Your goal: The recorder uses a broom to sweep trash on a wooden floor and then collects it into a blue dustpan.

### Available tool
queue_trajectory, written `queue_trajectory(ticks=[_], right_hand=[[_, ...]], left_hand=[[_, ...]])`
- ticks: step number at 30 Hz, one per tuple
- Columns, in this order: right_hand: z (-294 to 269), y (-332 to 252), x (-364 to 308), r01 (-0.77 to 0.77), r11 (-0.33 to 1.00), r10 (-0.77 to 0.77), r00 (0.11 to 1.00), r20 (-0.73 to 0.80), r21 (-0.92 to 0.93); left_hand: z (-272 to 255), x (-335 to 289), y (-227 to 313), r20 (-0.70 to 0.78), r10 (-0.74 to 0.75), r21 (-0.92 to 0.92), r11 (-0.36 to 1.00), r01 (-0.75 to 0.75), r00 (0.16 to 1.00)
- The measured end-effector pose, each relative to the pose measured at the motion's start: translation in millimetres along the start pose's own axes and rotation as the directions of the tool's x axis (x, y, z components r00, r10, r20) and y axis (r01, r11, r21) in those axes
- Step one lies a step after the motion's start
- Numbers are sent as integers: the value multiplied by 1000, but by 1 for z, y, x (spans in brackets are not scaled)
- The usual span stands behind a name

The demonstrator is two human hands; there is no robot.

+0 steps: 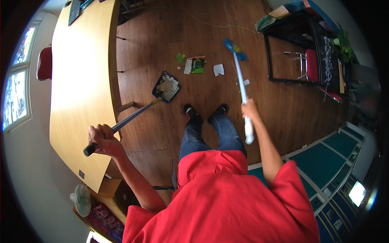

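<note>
My left hand is closed round the black-ended grey handle of a long-handled dustpan. Its dark blue pan rests on the floor ahead and to the left of my feet, with crumpled paper scraps inside. In my right hand is the white stick of a broom, gripped near its upper end. The broom's blue head is at the far right, at or just over the floor; I cannot tell if it touches. Between pan and broom lie a green and white wrapper, a white paper piece and a green leaf-like scrap.
A long pale wooden table runs along my left, with a keyboard at its far end. A black-framed table and a red chair stand at the right. Smaller bits dot the brown floor. A fan is behind left.
</note>
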State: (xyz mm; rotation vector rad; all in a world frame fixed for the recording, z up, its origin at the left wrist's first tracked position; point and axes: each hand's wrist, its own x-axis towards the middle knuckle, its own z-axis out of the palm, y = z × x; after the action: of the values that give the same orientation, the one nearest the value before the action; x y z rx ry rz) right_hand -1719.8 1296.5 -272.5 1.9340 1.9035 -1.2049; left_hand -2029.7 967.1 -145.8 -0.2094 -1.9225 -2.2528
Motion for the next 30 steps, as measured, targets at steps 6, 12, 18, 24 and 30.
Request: queue_trajectory(ticks=[6,12,18,24,30], right_hand=[[-27,19,-104,20,996,-37,978,207,83],[0,-37,-44,466,866,-395,860,324,-181],[62,-42,29,702,413,-599,690,407,-580],[-52,55,-61,541,438,-236,840,489,-718],[-108,79,-90,595,561,-358,801,479,-576]], left_hand=[[-8,4,1,-41,-38,-11,999,38,998],[-1,3,0,-89,-37,14,999,39,995],[4,0,0,-86,-1,58,998,6,996],[-9,-3,5,-44,35,33,999,-33,998],[-5,-25,11,-82,42,64,997,-37,996]])
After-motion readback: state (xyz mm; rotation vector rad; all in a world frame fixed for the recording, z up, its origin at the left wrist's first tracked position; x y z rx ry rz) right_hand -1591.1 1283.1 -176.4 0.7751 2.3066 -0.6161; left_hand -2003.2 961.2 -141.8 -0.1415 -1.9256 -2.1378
